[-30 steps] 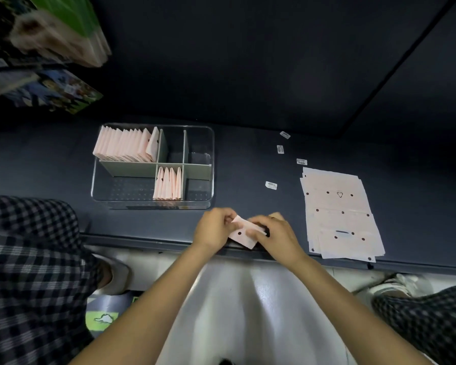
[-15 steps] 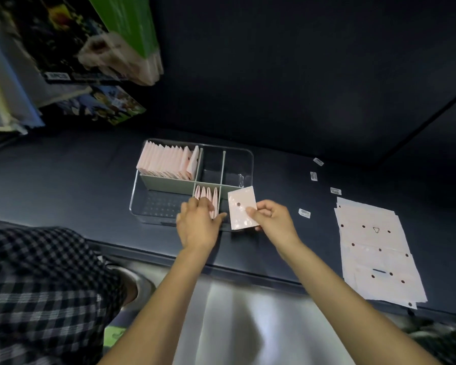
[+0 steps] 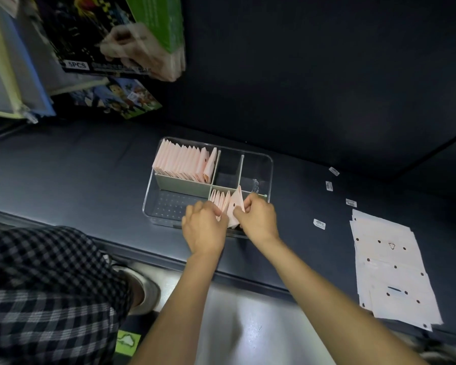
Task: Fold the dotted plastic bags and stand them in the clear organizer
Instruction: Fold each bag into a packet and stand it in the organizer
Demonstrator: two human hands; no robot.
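The clear organizer sits on the dark table. Its back-left compartment holds a row of several folded pink bags standing upright. A few more folded bags stand in the front middle compartment. My right hand pinches a folded pink dotted bag and holds it upright in that compartment, beside the standing ones. My left hand rests against the standing bags, fingers curled at their edges. A stack of flat dotted bags lies on the table at the right.
Small white labels lie scattered between the organizer and the flat stack. Boxed goods and packets hang at the upper left. The table's front edge runs under my wrists; a checked-clothed leg and a shoe are at lower left.
I lifted the folded bag from the table edge to the organizer. My right hand has lowered it into the front middle compartment while my left hand moved onto the standing bags.
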